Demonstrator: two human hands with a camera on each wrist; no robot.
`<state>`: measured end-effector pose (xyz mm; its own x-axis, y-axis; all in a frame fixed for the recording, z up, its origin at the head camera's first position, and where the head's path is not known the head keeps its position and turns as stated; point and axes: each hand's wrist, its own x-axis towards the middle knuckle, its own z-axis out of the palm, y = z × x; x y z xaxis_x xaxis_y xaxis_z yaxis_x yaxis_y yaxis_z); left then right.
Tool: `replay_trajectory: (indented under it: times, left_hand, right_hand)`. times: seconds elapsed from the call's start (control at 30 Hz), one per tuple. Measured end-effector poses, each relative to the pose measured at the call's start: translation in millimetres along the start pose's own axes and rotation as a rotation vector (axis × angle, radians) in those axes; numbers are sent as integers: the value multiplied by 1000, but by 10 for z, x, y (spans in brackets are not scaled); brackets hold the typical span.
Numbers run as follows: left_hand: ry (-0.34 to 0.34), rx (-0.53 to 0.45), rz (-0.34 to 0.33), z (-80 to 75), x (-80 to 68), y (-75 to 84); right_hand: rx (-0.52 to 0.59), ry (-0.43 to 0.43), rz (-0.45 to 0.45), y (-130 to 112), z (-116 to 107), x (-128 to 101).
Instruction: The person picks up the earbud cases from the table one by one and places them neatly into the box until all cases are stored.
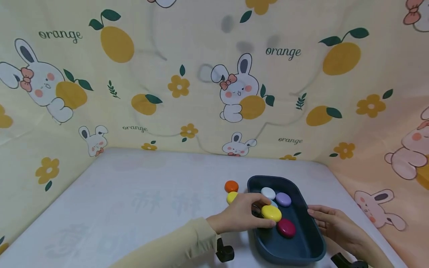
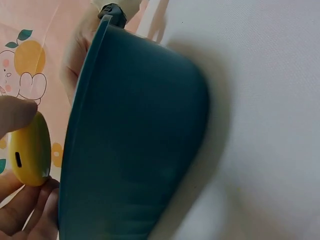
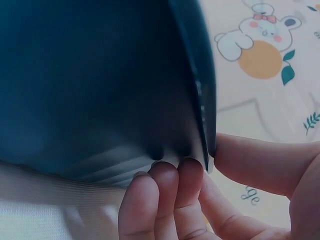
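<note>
My left hand pinches a glossy yellow disc between thumb and fingers, over the dark blue tray. A small dark slot shows on the yellow disc's edge in the left wrist view. At the tray's right side my right hand grips the rim, thumb on top and the other fingertips against the outer wall in the right wrist view. Inside the tray lie a white disc, a purple disc and a dark red disc. A light blue disc is mostly hidden behind my left hand.
Left of the tray, an orange disc and a second yellow disc, partly covered by my left hand, lie on the white table. Behind the table hangs a printed cloth with rabbits and oranges.
</note>
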<state>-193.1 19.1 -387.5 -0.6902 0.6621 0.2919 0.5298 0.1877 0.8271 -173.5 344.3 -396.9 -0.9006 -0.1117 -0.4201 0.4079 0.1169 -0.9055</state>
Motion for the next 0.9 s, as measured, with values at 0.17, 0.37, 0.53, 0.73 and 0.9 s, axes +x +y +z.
replay_trajectory:
  times: [0.17, 0.37, 0.53, 0.73, 0.9]
  left_hand:
    - [6, 15, -6, -4, -2, 11]
    - [-14, 96, 79, -6, -25, 5]
    - [-17, 181, 100, -2, -36, 10]
    - [-16, 285, 87, -14, -58, 29]
    - [34, 212, 34, -67, -112, 23]
  right_hand:
    - [1, 12, -1, -2, 13, -1]
    - [-8, -15, -17, 2, 3, -2]
    - [-29, 24, -14, 2, 34, 4]
    - [-31, 21, -26, 1, 59, -7]
    - [-10, 18, -31, 8, 46, -29]
